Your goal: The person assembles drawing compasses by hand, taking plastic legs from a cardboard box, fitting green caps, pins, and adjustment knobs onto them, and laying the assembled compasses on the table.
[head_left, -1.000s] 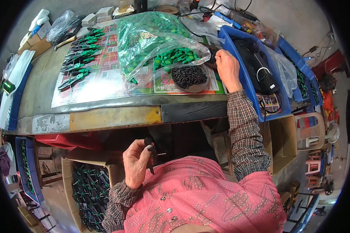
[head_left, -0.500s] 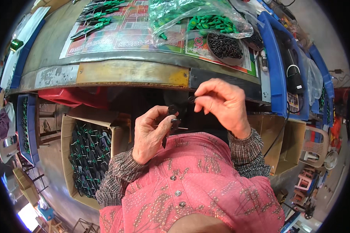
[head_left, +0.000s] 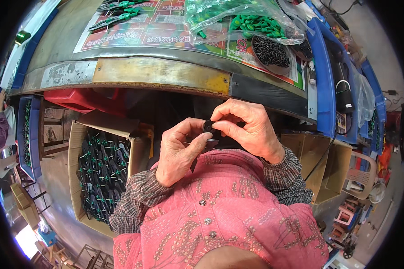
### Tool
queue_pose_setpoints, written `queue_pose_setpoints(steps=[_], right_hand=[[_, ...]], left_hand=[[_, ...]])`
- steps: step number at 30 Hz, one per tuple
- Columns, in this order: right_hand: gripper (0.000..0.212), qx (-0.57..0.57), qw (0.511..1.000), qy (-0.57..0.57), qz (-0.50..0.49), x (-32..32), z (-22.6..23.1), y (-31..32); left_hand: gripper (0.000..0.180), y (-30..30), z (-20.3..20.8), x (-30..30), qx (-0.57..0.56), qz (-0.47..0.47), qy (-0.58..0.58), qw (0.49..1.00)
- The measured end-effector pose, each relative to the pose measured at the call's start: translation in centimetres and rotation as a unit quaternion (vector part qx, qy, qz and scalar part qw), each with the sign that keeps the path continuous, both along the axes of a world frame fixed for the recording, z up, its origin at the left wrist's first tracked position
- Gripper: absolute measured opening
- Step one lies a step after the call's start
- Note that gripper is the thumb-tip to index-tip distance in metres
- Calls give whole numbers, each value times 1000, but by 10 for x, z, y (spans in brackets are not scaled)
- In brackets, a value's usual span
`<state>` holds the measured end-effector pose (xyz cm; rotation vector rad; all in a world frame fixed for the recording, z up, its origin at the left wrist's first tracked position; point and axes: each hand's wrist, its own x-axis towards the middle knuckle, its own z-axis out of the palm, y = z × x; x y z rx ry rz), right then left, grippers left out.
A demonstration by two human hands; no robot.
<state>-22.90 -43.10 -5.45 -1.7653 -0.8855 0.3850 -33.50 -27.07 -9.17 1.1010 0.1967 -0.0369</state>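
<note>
My left hand is closed round a dark tool part with a rounded black end, just in front of the table edge. A narrow dark length of it points down beside my palm, over the pink apron. My right hand meets it from the right, thumb and forefinger pinched at the black end. The small black piece in that pinch is mostly hidden by the fingertips. On my left, an open cardboard box holds many black tools with green bits and thin pale pins.
The metal-edged table carries green-handled tools, green plastic parts by a clear bag, and a bowl of small dark pieces. A blue crate stands right. Another cardboard box sits below it.
My right hand has come left and down, bringing its small black piece against the part in my left hand. My left hand has shifted slightly right. The view has shifted a little.
</note>
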Motion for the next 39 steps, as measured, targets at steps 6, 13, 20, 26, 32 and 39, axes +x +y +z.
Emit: queue_pose_setpoints(steps=[6,13,20,26,32,39], right_hand=[[15,-29,999,-19,11,1,6,3],[13,-52,996,-58,34,5,6,4],[12,-83,992,-72,58,9,11,7],[12,-69,997,13,44,9,6,6],[9,-93,990,90,47,8,0,6],[10,-54,978,200,-4,4,-12,7]], left_hand=[[18,3,-5,0,76,-11,-1,997],[13,3,-3,1,124,-6,12,992],[11,4,-8,3,248,16,-61,967],[7,0,-6,5,183,9,15,983],[6,-1,-11,5,168,15,18,985],[6,-2,-18,5,117,46,48,991]])
